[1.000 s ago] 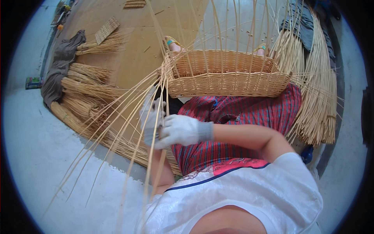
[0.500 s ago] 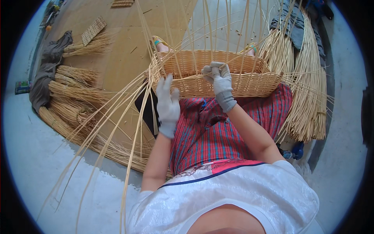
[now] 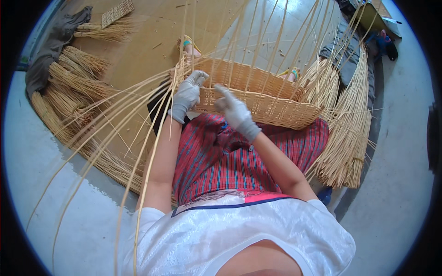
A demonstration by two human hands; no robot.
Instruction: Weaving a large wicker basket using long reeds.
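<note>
An oblong woven wicker basket lies across my lap, tilted so that its right end is lower. Long upright stakes rise from its rim, and a fan of loose canes sweeps from its left corner toward my lower left. My left hand, in a pale glove with a grey cuff, is closed on the basket's rim by that corner. Just right of it, my right hand, gloved alike and slightly blurred, is in front of the near wall. Its index finger stretches toward the rim, thumb apart, and no cane shows in its grip.
Bundles of cane lie on the left, partly under a grey cloth. A big cane bundle lies on the right. A small woven mat rests at the far left. My sandalled feet are beyond the basket.
My right hand has let go of the near rim and come left and down. My left hand has risen and closed at the left corner. The basket's right end has dipped.
</note>
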